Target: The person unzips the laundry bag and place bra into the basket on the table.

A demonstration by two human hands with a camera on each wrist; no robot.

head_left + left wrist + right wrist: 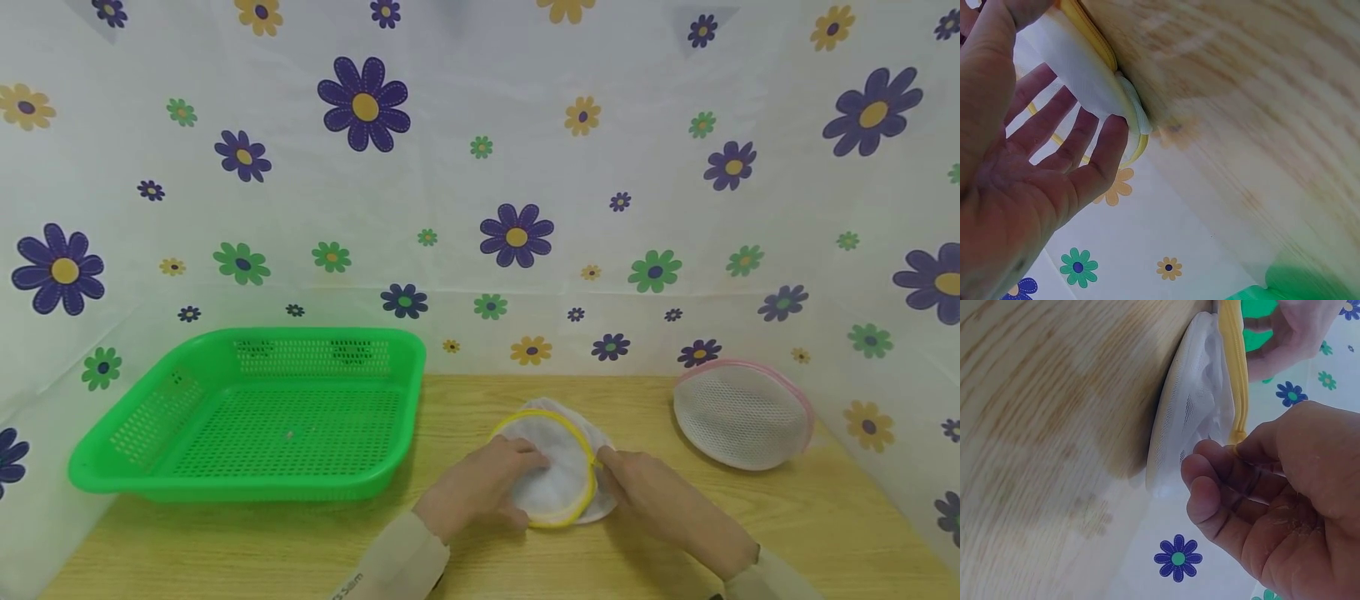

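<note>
A round white mesh laundry bag [558, 483] with a yellow zipper rim [591, 483] lies on the table in front of me, its white fabric bunched beneath the rim. My left hand [491, 479] rests on the bag's left side, fingers spread over the mesh, thumb near the lower rim. The left wrist view shows its fingertips against the white mesh [1079, 69]. At the rim's right side, my right hand [652, 496] pinches the small yellow zipper pull [1238, 439] between thumb and index finger, with the other fingers loosely curled beside the mesh.
A green perforated plastic basket [408, 417] stands on the left of the wooden table [465, 400]. Toward the right rests another white mesh bag [738, 421] with a pink rim. White flower-printed sheeting [450, 192] closes off the back and sides.
</note>
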